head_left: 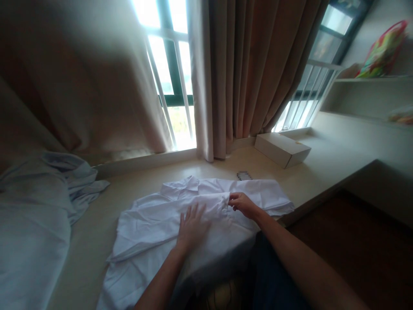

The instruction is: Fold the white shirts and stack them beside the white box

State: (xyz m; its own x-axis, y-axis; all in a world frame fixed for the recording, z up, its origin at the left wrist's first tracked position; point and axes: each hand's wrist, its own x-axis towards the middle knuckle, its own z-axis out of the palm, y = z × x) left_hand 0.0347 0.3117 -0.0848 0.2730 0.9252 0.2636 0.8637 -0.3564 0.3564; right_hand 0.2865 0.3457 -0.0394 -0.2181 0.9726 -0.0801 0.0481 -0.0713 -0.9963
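Observation:
A white collared shirt [148, 224] lies spread over the pale ledge, its collar toward the window and one long sleeve laid across the body. My left hand [192, 227] rests on this sleeve with fingers spread, slightly blurred. To its right, my right hand [242, 204] pinches the gathered cuff end of the sleeve between thumb and fingers. Beyond my right hand, another part of the shirt stretches to the right along the ledge. The shirt's near side hangs over the front edge by my legs.
More white cloth [32, 232] is heaped at the left. A white box [282, 149] stands on the ledge [335, 155] at the back right, with a small pixelated item [244, 175] behind the shirt. Brown curtains [232, 77] hang at the window. Shelves [364, 97] hold a colourful bag [383, 49].

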